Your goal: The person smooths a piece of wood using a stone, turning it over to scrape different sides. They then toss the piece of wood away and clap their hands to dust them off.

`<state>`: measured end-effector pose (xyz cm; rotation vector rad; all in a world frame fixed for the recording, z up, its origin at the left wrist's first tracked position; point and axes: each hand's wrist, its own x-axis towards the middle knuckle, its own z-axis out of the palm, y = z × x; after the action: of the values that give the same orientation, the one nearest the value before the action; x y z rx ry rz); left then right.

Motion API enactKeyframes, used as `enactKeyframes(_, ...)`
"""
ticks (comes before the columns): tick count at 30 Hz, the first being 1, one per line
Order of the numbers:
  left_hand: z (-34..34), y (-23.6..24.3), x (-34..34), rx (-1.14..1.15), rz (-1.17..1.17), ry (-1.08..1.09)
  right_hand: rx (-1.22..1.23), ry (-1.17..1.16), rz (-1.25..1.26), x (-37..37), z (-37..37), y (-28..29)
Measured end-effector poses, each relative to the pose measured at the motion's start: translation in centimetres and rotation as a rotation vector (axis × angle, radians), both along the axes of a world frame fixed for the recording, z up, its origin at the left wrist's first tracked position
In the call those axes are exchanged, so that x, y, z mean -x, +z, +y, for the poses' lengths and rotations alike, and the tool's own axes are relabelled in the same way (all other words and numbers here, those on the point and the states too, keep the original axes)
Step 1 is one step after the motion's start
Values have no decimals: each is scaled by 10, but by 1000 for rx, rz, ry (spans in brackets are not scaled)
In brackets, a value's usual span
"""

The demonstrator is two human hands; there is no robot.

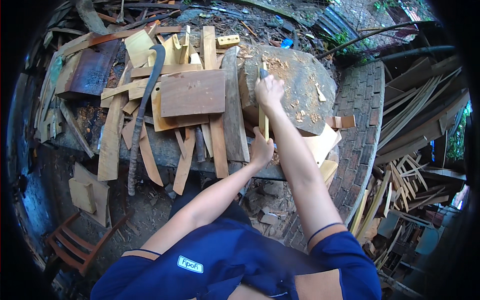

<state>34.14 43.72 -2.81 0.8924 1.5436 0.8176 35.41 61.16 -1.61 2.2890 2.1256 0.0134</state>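
Observation:
A narrow pale wooden strip [263,120] points away from me, its far part over a broad tree-stump block [305,85] strewn with shavings. My left hand [262,149] is closed round the strip's near end, just in front of the block. Farther out, my right hand [269,92] is closed on a small dark tool [263,73] that sits against the strip's far part. The fingers cover most of that tool, so its kind does not show.
Left of the block lie a curved blade with a long wrapped handle [145,100], a brown rectangular board [194,92] and several offcuts. A low brick wall [357,115] runs along the right, with stacked wood strips [415,110] beyond. A wooden chair [77,242] stands lower left.

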Motion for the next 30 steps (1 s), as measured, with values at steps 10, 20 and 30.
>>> enactKeyframes(10, -2, -2, 4, -163, -19, 75, 12, -88, 129, 8, -4, 17)
enactKeyframes(20, -2, 0, -2, -37, -3, 1, 20, 23, -19, 6, 48, 9)
enactKeyframes(30, 4, 6, 0, -27, 13, -24, 58, -109, 42, -1, -17, 16)
